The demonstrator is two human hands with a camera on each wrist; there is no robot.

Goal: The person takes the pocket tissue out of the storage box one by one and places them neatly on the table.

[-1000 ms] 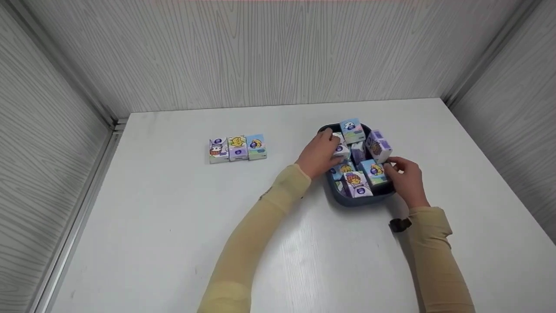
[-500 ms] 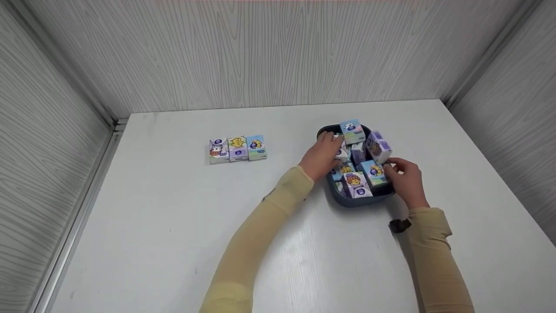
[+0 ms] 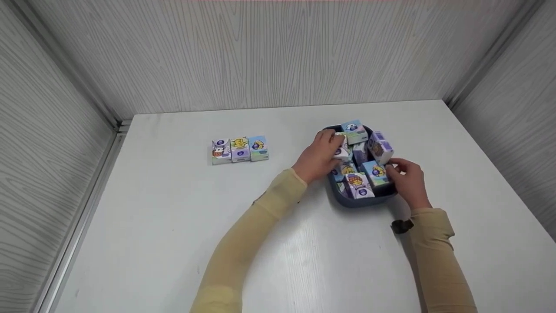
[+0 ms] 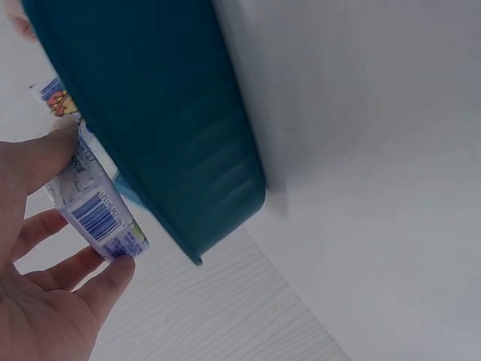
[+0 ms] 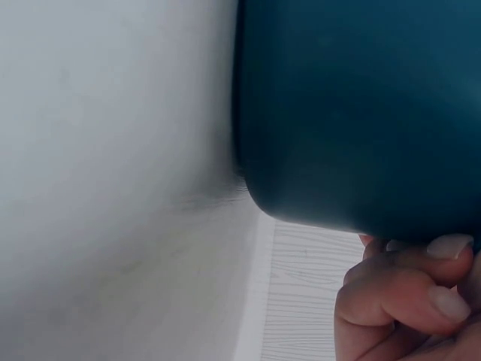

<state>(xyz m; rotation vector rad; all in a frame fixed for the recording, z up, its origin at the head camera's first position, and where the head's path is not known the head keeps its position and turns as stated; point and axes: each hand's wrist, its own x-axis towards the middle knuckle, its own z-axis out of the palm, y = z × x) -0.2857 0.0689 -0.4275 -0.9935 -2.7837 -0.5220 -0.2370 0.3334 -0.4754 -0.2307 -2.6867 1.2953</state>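
Note:
A dark blue-green bin (image 3: pixel 361 203) stands right of centre on the table, filled with several small printed cartons. My left hand (image 3: pixel 316 157) reaches over its left rim and pinches a white and purple carton (image 3: pixel 342 151) between thumb and fingers. In the left wrist view this carton (image 4: pixel 98 214) shows a barcode and sits just above the bin's edge. My right hand (image 3: pixel 408 181) holds the right rim of the bin, its fingers (image 5: pixel 398 297) curled by the wall in the right wrist view. The thumb's grip is partly hidden.
Three cartons lie side by side at left: a white and purple one (image 3: pixel 221 153), a yellow and purple one (image 3: pixel 240 150) and a blue one (image 3: pixel 259 149). Inside the bin, a purple carton (image 3: pixel 380 148) leans against the right rim. Wood-grain panels (image 3: pixel 278 56) enclose the white table (image 3: pixel 173 226).
My left hand has shifted slightly, keeping the carton pinched at the bin's left side. My right hand stays at the right rim. The head view has moved a little.

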